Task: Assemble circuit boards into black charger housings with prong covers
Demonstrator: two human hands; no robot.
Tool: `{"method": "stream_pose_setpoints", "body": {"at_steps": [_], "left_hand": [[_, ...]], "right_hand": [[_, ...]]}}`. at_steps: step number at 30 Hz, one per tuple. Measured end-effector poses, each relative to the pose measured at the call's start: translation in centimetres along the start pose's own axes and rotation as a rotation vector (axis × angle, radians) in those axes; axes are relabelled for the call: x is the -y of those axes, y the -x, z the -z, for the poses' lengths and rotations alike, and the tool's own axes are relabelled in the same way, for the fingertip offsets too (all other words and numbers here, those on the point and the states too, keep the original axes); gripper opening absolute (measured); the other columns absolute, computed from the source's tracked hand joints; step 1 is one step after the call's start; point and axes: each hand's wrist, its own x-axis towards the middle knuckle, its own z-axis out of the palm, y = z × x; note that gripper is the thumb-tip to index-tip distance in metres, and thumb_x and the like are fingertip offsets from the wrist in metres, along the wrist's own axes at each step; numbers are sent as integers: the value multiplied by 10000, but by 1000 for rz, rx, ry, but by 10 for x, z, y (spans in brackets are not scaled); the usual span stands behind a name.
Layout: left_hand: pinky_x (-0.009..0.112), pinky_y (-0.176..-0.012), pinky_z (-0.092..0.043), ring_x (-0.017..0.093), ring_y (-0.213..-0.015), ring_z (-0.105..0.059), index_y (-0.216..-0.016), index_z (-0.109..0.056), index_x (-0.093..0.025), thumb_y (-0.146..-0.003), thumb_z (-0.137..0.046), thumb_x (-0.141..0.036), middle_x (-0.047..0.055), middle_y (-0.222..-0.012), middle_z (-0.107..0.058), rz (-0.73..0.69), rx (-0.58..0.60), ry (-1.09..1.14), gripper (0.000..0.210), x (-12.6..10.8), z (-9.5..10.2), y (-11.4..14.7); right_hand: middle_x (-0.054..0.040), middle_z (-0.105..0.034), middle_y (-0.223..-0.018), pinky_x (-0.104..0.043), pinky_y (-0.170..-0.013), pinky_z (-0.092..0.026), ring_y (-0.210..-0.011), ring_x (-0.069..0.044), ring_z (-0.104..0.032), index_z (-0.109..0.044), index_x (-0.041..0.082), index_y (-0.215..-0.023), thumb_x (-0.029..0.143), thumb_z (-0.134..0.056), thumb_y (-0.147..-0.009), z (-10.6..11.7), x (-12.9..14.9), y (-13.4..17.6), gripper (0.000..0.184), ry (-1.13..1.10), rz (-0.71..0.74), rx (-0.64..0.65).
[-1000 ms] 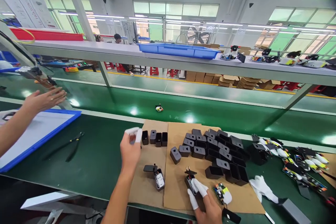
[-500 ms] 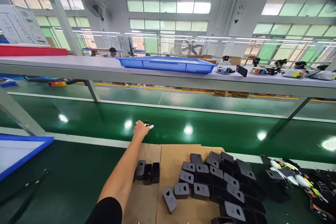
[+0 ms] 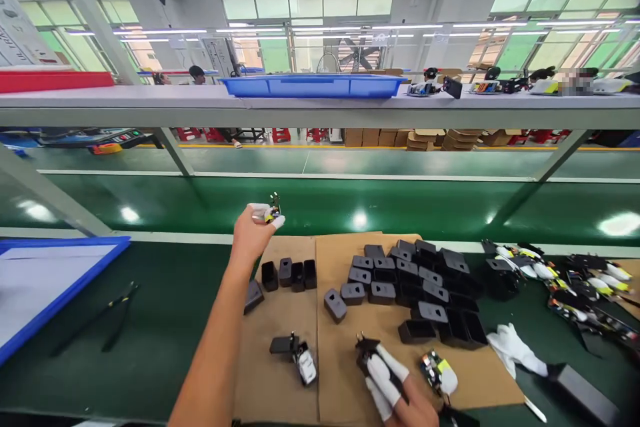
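My left hand [image 3: 249,235], with white finger cots, is raised above the far edge of the cardboard [image 3: 335,340]. Its fingers pinch a small circuit board [image 3: 275,209] with a bit of yellow on it. Low in the view, my right hand [image 3: 393,390], also in white cots, closes on a black plug part [image 3: 367,345] whose metal prongs point away from me. Right of that hand lies a circuit board with yellow tape and a white pad [image 3: 443,373]. To its left is another white-padded assembly [image 3: 305,365] with a black end piece [image 3: 283,345].
Several black housings [image 3: 383,292] cover the cardboard's right half; a few stand at left [image 3: 298,275]. Pliers [image 3: 117,307] and a blue-edged tray [image 3: 65,300] are leftward. Wired boards [image 3: 545,271], a white glove [image 3: 515,350] and a black block [image 3: 583,393] lie right. A shelf [image 3: 320,113] crosses ahead.
The view has tilted down, bringing my right hand with the plug part, the nearer assemblies and the glove into sight. My left hand still holds the small board, which now shows more plainly.
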Motion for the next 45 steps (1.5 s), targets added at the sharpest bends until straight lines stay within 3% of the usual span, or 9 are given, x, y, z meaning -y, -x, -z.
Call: {"method": "stream_pose_setpoints", "body": {"at_steps": [3, 6, 11, 17, 20, 26, 32, 41, 45], "left_hand": [[324, -815, -608, 182, -850, -715, -1217, -699, -176, -781, -882, -515, 78, -1097, -785, -28, -48, 132, 582, 12, 37, 99], [304, -762, -595, 150, -752, -674, -1214, -713, -190, -763, -883, -438, 41, -994, -765, 38, -297, 304, 542, 41, 52, 189], [359, -749, -591, 179, -739, -656, -1182, -720, -184, -770, -827, -486, 50, -1006, -723, 95, -307, 125, 522, 94, 37, 264], [432, -856, -569, 285, -929, -655, -1181, -711, -207, -856, -700, -370, 76, -1072, -661, -94, -204, -390, 364, 114, 20, 274], [452, -915, -555, 327, -1028, -638, -1156, -681, -196, -884, -679, -337, 105, -1106, -646, -152, -198, -493, 307, 115, 16, 275], [458, -927, -536, 341, -1046, -613, -1114, -639, -199, -917, -671, -366, 114, -1108, -618, -193, -176, -551, 260, 119, 16, 275], [455, -923, -527, 345, -1048, -612, -1146, -648, -186, -939, -662, -368, 121, -1123, -623, -217, -178, -559, 276, 118, 17, 276], [463, -929, -517, 354, -1066, -605, -1186, -658, -192, -929, -680, -381, 115, -1124, -612, -160, -155, -552, 319, 114, 14, 276], [460, -917, -510, 351, -1065, -602, -1152, -647, -202, -938, -665, -419, 114, -1127, -607, -159, -146, -553, 305, 116, 15, 275]], "right_hand": [[-101, -828, -1308, -311, -928, -731, -1084, -259, -869, -791, 309, -1423, 217, -643, -1104, 11, 3, -4, 364, -74, 13, 58], [-133, -802, -1349, -362, -1000, -724, -1174, -280, -845, -770, 271, -1453, 210, -665, -1099, 16, 7, -9, 374, -98, -34, 57], [-128, -811, -1232, -378, -952, -735, -1132, -274, -844, -787, 268, -1418, 204, -659, -1103, 22, 20, -20, 346, -87, 3, 79], [-131, -804, -1308, -435, -1032, -700, -1191, -298, -824, -770, 288, -1439, 154, -751, -1044, 33, 40, -43, 417, -57, -34, -52], [-114, -822, -1219, -403, -972, -716, -1117, -280, -843, -794, 281, -1390, 177, -727, -1058, 24, 39, -31, 355, -76, -43, -5], [-114, -826, -1179, -362, -917, -730, -1060, -254, -853, -811, 249, -1340, 190, -682, -1080, 18, 35, -19, 296, -75, -55, 72], [-127, -828, -1246, -423, -993, -709, -1165, -288, -828, -779, 272, -1411, 141, -758, -1033, 31, 44, -30, 401, -99, -100, -33], [-114, -854, -1094, -434, -940, -701, -1033, -286, -841, -888, 277, -1128, 260, -800, -1001, 12, 27, -6, 156, -212, -299, 38], [-120, -857, -1205, -453, -958, -717, -1093, -279, -844, -801, 256, -1363, 373, -731, -1074, 19, 55, -23, 319, -330, -498, -38]]}}
